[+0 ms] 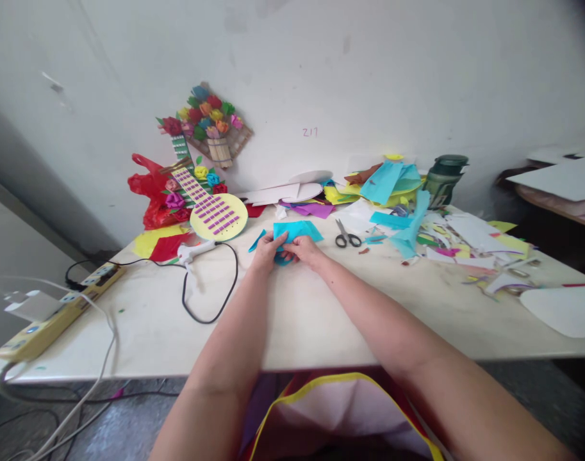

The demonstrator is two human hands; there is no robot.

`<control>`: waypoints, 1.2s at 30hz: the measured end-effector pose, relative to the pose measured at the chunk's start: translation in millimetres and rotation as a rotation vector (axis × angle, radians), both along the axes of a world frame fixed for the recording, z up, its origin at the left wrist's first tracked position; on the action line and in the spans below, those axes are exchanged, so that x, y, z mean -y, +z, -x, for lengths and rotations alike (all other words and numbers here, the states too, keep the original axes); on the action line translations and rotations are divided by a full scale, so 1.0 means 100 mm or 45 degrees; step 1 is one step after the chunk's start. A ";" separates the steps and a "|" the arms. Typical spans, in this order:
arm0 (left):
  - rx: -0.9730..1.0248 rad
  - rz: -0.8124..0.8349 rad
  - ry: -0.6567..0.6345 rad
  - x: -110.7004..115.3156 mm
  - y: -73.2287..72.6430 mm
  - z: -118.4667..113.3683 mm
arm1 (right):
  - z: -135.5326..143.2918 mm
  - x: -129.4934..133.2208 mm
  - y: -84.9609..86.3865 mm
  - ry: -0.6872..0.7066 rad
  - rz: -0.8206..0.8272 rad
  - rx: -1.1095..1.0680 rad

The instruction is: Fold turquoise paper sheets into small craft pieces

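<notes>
1. Blue paper (299, 228) sits mid-table, at my fingertips, its longer visible side running left to right, extending beyond both hands on the far side.
2. My left hand (270, 250) pinches its near left part; my right hand (302, 250) pinches its near middle, both thumbs close together.
3. Beside my left hand lies a small blue piece (257, 241); farther left, a glue gun (196, 251) with looped cord (215, 320).
4. Scissors (341, 241) lie near, right of the paper.
</notes>
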State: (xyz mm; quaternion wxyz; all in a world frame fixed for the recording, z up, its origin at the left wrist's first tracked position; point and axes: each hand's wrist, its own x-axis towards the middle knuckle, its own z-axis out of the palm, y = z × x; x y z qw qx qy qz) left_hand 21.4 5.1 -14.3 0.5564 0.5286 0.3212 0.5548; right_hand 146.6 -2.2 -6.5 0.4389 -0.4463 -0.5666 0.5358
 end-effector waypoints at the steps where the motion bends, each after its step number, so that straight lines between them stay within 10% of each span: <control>1: -0.005 -0.007 0.002 0.00 0.00 0.00 | 0.00 0.00 0.00 -0.001 0.000 -0.001; 36: -0.094 -0.014 0.113 -0.04 0.01 0.12 | -0.11 -0.01 0.04 -0.027 -0.064 -0.102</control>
